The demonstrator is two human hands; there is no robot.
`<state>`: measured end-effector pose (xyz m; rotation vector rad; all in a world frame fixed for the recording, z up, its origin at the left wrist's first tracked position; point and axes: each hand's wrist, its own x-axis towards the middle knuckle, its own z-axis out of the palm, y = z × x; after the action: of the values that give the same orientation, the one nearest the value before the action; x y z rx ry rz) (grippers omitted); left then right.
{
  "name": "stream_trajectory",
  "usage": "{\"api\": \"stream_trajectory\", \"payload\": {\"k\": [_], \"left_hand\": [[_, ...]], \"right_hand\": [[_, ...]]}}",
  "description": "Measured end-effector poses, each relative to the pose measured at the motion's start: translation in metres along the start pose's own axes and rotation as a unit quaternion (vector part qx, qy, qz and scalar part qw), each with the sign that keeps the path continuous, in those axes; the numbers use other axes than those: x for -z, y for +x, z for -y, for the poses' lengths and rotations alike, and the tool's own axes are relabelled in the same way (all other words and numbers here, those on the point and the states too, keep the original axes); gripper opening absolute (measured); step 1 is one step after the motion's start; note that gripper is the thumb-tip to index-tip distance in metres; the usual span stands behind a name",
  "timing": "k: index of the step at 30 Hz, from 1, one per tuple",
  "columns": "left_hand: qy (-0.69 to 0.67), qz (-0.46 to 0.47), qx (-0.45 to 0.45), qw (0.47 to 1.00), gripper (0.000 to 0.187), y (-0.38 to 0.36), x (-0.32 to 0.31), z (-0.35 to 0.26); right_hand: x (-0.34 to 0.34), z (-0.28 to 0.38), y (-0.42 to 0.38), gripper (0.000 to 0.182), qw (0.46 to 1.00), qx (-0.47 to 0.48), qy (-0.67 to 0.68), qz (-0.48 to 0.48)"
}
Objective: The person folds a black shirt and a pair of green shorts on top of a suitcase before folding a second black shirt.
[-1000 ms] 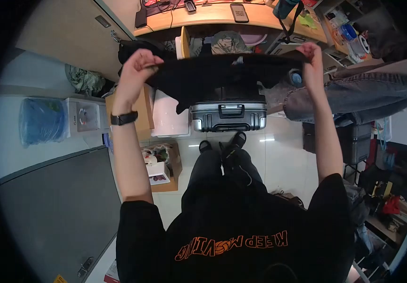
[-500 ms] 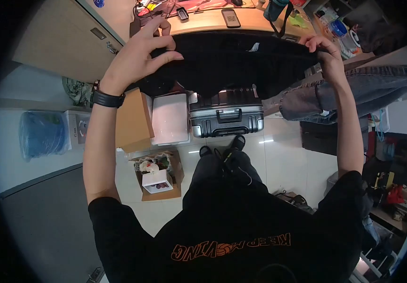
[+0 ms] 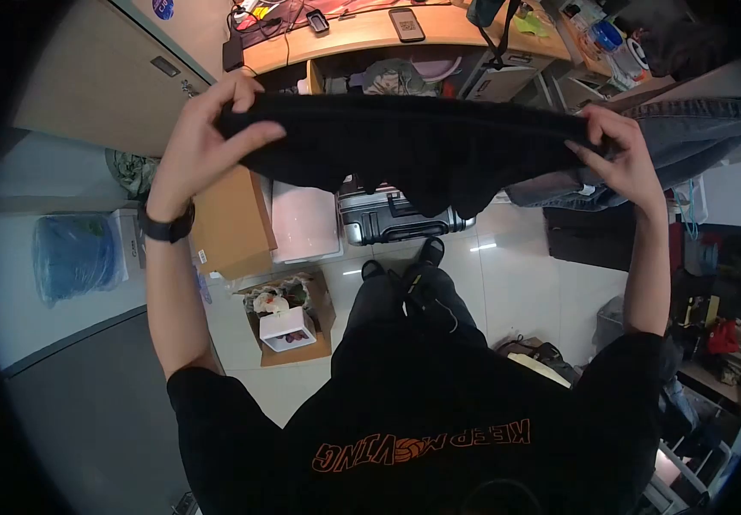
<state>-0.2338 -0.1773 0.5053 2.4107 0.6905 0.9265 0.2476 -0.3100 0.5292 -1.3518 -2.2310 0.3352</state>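
Observation:
A black cloth garment is stretched sideways between my two hands, its upper edge nearly straight and its lower edge hanging in loose folds. My left hand is closed on its left end, with the thumb along the front and a dark watch on the wrist. At the opposite end, my right hand pinches the cloth between thumb and fingers. The garment hangs in front of the desk and overlaps the top of a silver-black suitcase. Its exact kind does not show.
On the desk lie a phone and a small black case. Grey jeans hang at the right. Below left stand a cardboard box, a pale pink bin and an open carton holding a white flowerpot.
Both hands have come down and nearer with the garment and spread wider, pulling its upper edge straighter. The shelf under the desk now shows above it.

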Motion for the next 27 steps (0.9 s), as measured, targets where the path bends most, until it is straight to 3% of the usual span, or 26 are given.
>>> {"api": "stream_trajectory", "payload": {"k": [4,6,8,11,13,15,17,18,19,21,22,23,24,25,27], "left_hand": [[-0.011,0.082,0.115,0.99,0.049,-0.052,0.015,-0.055],[0.0,0.069,0.114,0.991,0.048,-0.084,0.019,-0.083],[-0.095,0.069,0.116,0.986,0.045,-0.103,0.022,-0.103],[-0.257,0.029,0.161,0.952,0.046,-0.124,0.015,-0.104],[-0.205,-0.011,0.229,0.952,0.048,-0.115,0.001,-0.088],[-0.201,-0.01,0.234,0.951,0.047,-0.081,-0.042,-0.054],[-0.24,-0.055,0.29,0.925,0.046,-0.063,-0.106,-0.001],[-0.295,-0.082,0.34,0.889,0.045,-0.061,-0.138,0.028],[-0.248,-0.083,0.362,0.895,0.042,-0.071,-0.177,0.076],[-0.197,-0.099,0.38,0.898,0.037,-0.098,-0.259,0.154],[-0.192,-0.117,0.375,0.899,0.034,-0.103,-0.29,0.166],[-0.169,-0.119,0.389,0.898,0.033,-0.098,-0.306,0.156],[-0.146,-0.121,0.401,0.896,0.032,-0.093,-0.323,0.142],[-0.127,-0.119,0.373,0.911,0.033,-0.086,-0.333,0.123],[-0.133,-0.113,0.361,0.916,0.034,-0.069,-0.335,0.067]], "right_hand": [[0.014,0.026,-0.056,0.038,0.997,-0.056,0.062,-0.001],[0.018,0.037,-0.092,0.035,0.995,-0.055,0.08,-0.021],[0.001,0.046,-0.137,0.032,0.969,-0.101,0.182,-0.13],[0.007,0.051,-0.176,0.033,0.91,-0.223,0.337,-0.092],[-0.007,0.045,-0.155,0.035,0.91,-0.225,0.32,-0.139],[-0.033,0.027,-0.128,0.048,0.866,-0.327,0.361,-0.118],[-0.079,-0.008,-0.086,0.04,0.86,-0.315,0.388,-0.102],[-0.108,-0.027,-0.077,0.037,0.768,-0.378,0.504,-0.117],[-0.15,-0.059,-0.073,0.036,0.754,-0.402,0.495,-0.157],[-0.241,-0.11,-0.072,0.038,0.748,-0.453,0.435,-0.213],[-0.279,-0.118,-0.068,0.039,0.773,-0.456,0.377,-0.23],[-0.327,-0.141,-0.079,0.042,0.822,-0.474,0.243,-0.2],[-0.348,-0.13,-0.076,0.041,0.855,-0.403,0.248,-0.211],[-0.348,-0.1,-0.065,0.041,0.829,-0.405,0.328,-0.203],[-0.352,-0.059,-0.051,0.037,0.851,-0.364,0.327,-0.19]]}}
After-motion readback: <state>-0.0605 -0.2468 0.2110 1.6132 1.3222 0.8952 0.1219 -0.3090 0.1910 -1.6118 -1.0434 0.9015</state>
